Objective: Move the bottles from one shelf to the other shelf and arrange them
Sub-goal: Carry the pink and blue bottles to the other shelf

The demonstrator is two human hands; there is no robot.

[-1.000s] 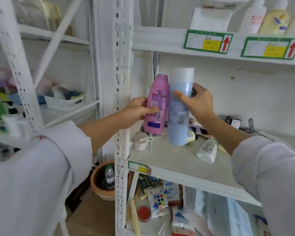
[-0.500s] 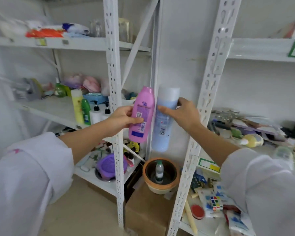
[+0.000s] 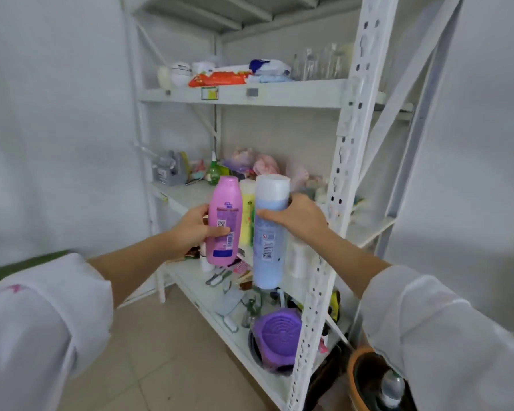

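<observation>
**Two bottles in the air at the rack: risks, and what cannot be read**

Left hand (image 3: 195, 229): fingers and thumb curled round the lower half of the pink bottle (image 3: 223, 221), held upright and clear of any board. The grip sits low on a tall body, so the judged risk is the top tipping outward or the bottle sliding through the fingers when it is set down.

Between the two carried bottles a yellow bottle (image 3: 247, 215) stands on the middle shelf (image 3: 187, 194) (only a strip of it shows). Putting either bottle down close beside it could knock it over, and a fall there would likely take its neighbours with it.

Right hand (image 3: 297, 219): wrapped round the upper part of the blue bottle (image 3: 270, 232), just under its white cap; the body hangs free below the hand, in front of the lower shelf (image 3: 190, 277). The perforated upright (image 3: 336, 203) stands just beside this wrist, so a reach inward may well catch forearm or bottle on it.

Hard to make out:
- Fingertips of both hands on the far sides of the bottles are hidden.
- The free space on the middle shelf behind the bottles is covered; I cannot tell how much there is.
- Labels are blurred beyond the barcodes.
- Items at the shelf's back are soft smears.
- The brown pot (image 3: 365, 378) at lower right is cut off by the sleeve.
</observation>
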